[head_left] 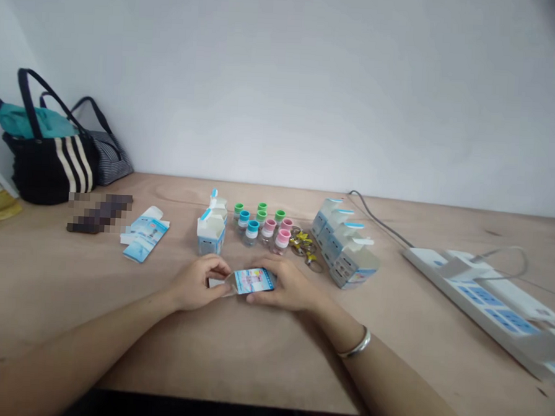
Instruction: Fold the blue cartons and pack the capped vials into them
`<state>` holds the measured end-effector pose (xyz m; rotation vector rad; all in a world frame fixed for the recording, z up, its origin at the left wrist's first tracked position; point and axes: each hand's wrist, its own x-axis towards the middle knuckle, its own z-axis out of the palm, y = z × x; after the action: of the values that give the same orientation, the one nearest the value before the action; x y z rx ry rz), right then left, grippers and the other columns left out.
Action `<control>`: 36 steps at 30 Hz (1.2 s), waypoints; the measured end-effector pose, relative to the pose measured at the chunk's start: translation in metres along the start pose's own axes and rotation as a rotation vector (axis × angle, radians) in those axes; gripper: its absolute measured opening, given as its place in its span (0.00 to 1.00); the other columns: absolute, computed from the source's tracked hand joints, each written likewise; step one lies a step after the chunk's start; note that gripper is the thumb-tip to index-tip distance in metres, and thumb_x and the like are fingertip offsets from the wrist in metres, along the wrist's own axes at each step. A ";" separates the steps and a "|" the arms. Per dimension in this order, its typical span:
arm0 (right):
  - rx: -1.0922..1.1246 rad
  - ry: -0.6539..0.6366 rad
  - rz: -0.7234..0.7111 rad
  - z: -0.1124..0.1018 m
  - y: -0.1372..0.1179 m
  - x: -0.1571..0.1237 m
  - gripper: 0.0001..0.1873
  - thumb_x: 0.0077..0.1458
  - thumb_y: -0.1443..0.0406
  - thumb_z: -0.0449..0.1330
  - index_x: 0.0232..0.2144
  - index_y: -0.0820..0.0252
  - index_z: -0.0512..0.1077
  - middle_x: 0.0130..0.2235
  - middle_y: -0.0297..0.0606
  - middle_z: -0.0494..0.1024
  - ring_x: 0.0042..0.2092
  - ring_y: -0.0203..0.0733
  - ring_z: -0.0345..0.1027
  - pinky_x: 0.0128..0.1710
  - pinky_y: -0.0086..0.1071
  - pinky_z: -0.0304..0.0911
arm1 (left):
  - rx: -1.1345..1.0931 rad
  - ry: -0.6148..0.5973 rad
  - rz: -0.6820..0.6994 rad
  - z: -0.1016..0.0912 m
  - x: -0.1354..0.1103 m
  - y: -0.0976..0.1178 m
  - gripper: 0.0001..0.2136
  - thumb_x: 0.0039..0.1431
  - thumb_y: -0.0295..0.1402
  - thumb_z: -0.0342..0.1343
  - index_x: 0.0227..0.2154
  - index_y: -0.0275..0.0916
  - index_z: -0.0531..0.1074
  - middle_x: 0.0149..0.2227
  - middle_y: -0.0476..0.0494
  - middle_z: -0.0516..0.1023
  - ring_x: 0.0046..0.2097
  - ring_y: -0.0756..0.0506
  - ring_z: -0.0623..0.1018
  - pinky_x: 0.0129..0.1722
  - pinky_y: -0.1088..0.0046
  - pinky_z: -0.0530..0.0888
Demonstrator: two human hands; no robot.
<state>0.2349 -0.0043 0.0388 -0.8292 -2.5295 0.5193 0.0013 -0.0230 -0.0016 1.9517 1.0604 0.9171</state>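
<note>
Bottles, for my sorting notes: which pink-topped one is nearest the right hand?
The frontmost pink-topped bottle; the other two stand farther from the right hand.

Held box (255,281) txt blurry, none legible

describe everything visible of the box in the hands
The small box looks like thin card, printed blue and white with a picture on its upward face. It lies sideways, low over the table; whether it touches is unclear. The left hand holds the pale flap at its open-looking end; the right hand grips the other end, hiding it.
</note>
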 end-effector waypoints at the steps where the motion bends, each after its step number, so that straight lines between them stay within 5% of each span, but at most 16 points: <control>1: -0.002 0.011 0.011 0.002 0.000 0.001 0.25 0.46 0.51 0.64 0.43 0.58 0.71 0.43 0.41 0.76 0.45 0.46 0.69 0.44 0.36 0.61 | 0.031 -0.004 0.010 0.002 0.001 0.001 0.07 0.50 0.31 0.58 0.34 0.38 0.71 0.38 0.45 0.73 0.39 0.47 0.76 0.39 0.71 0.75; 7: -0.129 0.066 0.121 0.012 -0.006 0.004 0.25 0.43 0.49 0.64 0.38 0.59 0.72 0.36 0.41 0.76 0.37 0.45 0.69 0.35 0.33 0.61 | 0.095 0.134 -0.046 0.009 0.003 0.002 0.09 0.50 0.34 0.58 0.34 0.38 0.68 0.32 0.49 0.74 0.33 0.50 0.75 0.32 0.75 0.72; 12: -0.157 0.098 0.112 0.013 -0.007 0.003 0.24 0.44 0.49 0.64 0.37 0.60 0.72 0.36 0.41 0.76 0.37 0.44 0.69 0.34 0.33 0.60 | 0.061 -0.088 -0.028 0.004 0.001 0.008 0.07 0.54 0.33 0.53 0.36 0.39 0.71 0.36 0.47 0.77 0.39 0.46 0.76 0.39 0.72 0.72; 17: -0.129 0.104 0.120 0.009 -0.006 0.001 0.25 0.44 0.50 0.64 0.40 0.60 0.72 0.38 0.41 0.77 0.38 0.44 0.69 0.35 0.33 0.61 | 0.134 -0.022 -0.010 -0.010 -0.005 0.013 0.17 0.45 0.26 0.58 0.41 0.40 0.69 0.43 0.46 0.74 0.45 0.44 0.74 0.46 0.67 0.70; 26: -0.143 0.114 0.136 0.007 -0.010 0.000 0.26 0.44 0.50 0.64 0.43 0.57 0.72 0.40 0.40 0.77 0.39 0.44 0.69 0.36 0.33 0.59 | -0.332 -0.039 -0.204 -0.015 -0.006 0.023 0.16 0.46 0.25 0.57 0.41 0.38 0.66 0.38 0.45 0.73 0.39 0.48 0.75 0.39 0.70 0.72; 36: -0.245 0.095 0.165 0.011 -0.019 0.002 0.24 0.42 0.46 0.63 0.30 0.60 0.71 0.32 0.40 0.75 0.33 0.41 0.66 0.30 0.30 0.55 | -0.350 0.004 -0.208 -0.002 -0.007 0.022 0.13 0.46 0.28 0.59 0.37 0.36 0.70 0.32 0.46 0.75 0.35 0.48 0.75 0.37 0.70 0.73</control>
<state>0.2190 -0.0199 0.0387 -1.1305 -2.4814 0.2148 0.0052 -0.0370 0.0157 1.5239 1.0067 0.9208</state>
